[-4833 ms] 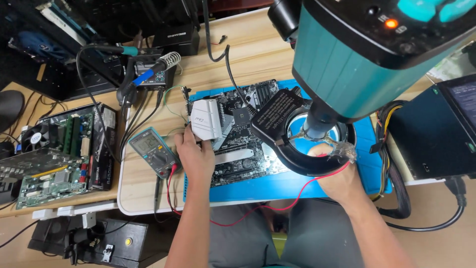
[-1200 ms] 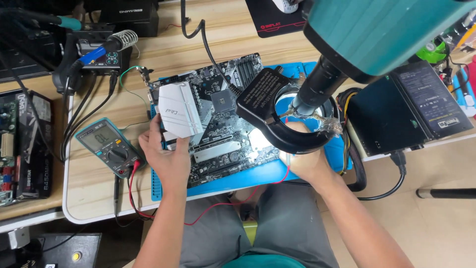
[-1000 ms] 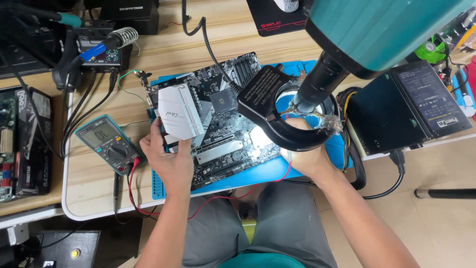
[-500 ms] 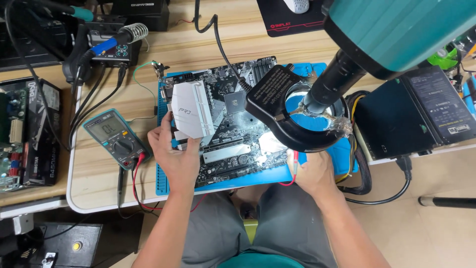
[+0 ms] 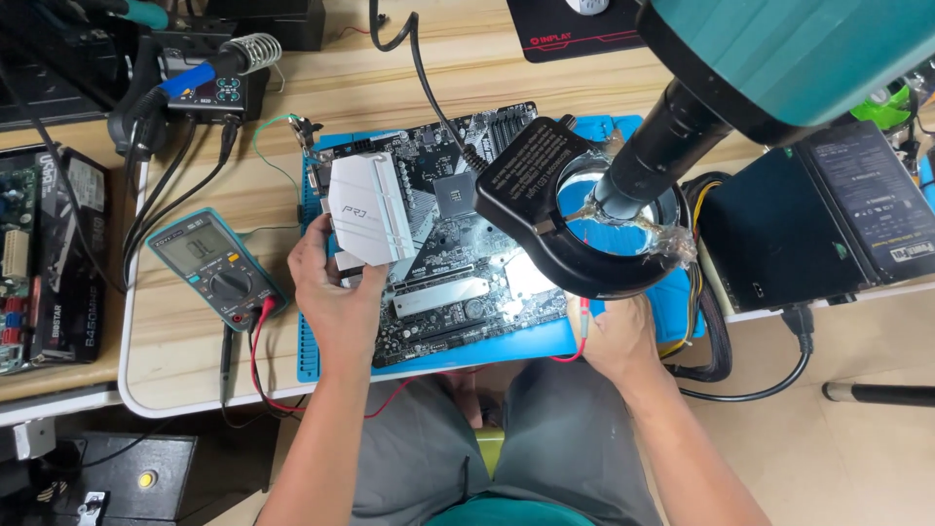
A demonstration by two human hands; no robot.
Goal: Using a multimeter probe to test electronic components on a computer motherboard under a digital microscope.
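- The motherboard [image 5: 443, 263] is black, with silver-grey plates and a white angular shroud at its nine o'clock edge.
- The mat [image 5: 672, 297] beneath it is bright blue.
- The tabletop [image 5: 321, 107] is pale wood grain.
- The multimeter [image 5: 219, 271], at nine o'clock, is teal with a dark dial and a grey screen.
- Its probe leads [image 5: 255, 365] are red and black.
- The microscope body [image 5: 789, 54], at one o'clock, is teal; its ring light [image 5: 545, 185] is black.
- The trousers [image 5: 565, 438] are grey.
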